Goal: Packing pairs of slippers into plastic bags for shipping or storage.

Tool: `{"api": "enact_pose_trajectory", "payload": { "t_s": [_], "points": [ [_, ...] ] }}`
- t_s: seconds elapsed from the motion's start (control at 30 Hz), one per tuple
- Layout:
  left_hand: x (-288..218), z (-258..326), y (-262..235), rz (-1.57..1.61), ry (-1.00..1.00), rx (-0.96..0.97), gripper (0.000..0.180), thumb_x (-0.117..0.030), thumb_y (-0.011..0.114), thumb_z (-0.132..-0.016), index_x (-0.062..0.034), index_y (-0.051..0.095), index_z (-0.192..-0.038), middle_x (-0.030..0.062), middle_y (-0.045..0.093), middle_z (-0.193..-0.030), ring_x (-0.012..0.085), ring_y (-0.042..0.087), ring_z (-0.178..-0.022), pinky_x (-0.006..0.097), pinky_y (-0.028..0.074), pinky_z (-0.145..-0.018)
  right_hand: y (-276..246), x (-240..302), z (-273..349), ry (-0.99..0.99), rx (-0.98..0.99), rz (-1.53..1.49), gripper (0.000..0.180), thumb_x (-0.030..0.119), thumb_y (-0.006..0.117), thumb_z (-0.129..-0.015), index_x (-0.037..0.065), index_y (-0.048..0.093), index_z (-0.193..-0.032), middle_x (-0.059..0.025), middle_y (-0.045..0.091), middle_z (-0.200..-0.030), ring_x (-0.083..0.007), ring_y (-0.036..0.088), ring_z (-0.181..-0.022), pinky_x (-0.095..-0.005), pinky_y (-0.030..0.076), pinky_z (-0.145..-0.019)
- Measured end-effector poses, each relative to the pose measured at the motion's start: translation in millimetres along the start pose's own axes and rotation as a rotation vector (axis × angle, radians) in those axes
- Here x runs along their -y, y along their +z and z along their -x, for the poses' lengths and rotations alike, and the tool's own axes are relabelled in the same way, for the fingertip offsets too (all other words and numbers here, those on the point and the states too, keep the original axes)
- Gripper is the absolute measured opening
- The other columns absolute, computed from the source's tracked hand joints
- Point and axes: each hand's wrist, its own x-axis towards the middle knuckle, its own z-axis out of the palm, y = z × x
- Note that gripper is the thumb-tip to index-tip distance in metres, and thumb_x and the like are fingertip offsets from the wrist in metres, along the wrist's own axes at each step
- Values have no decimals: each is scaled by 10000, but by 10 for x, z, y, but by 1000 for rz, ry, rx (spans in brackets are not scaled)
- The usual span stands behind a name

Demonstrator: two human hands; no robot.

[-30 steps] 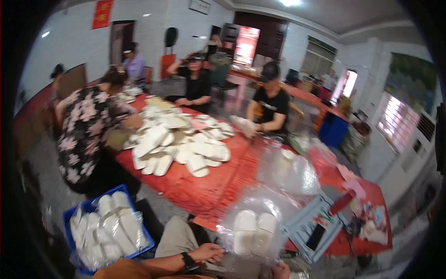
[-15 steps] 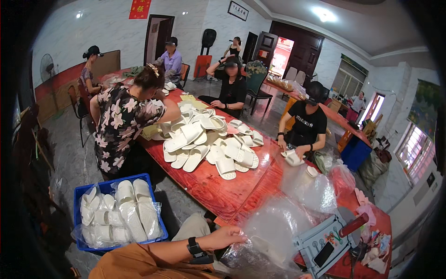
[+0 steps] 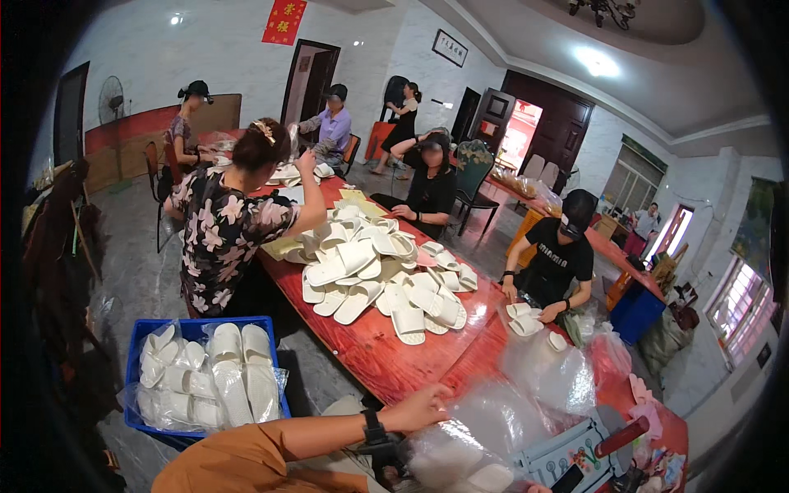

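Observation:
My left hand, with a black watch on its wrist, is over the near edge of the red table. Its fingers are bent together at the top of a clear plastic bag. Pale slippers show through the plastic at the bottom of the picture. Only a sliver of my right hand appears at the lower edge, its fingers hidden. Beside the bag stands a grey-green bag sealer with a red handle. More clear bags lie flat beyond my left hand.
A heap of cream slippers covers the middle of the red table. On the floor at left, a blue crate holds bagged slippers. A co-worker across the table handles slippers; another in a flowered top works at left.
My left hand has moved slightly up and right. The bag and slippers now sit lower. The view has shifted, and the sealer appears nearer the lower edge. The co-worker in flowers has raised an arm.

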Motion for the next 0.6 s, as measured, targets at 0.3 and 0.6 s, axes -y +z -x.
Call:
{"api": "enact_pose_trajectory", "payload": {
  "t_s": [0.3, 0.6],
  "points": [
    [318, -476, 116, -414, 82, 210, 262, -2, 566, -832, -3, 612, -1090, 145, 601, -982, 259, 600, -932, 344, 477, -808, 309, -605, -409, -113, -69, 187, 243, 179, 695, -914, -36, 641, -1016, -117, 641, -872, -237, 586, -811, -403, 486, -774],
    [390, -354, 287, -528, 224, 272, 335, 38, 524, -765, -20, 562, -1094, 134, 557, -1015, 291, 572, -944, 376, 453, -818, 432, -898, -530, 200, 71, -131, 282, 200, 706, -911, 4, 648, -1106, -139, 636, -1056, -255, 590, -938, -419, 483, -849]
  ]
}}
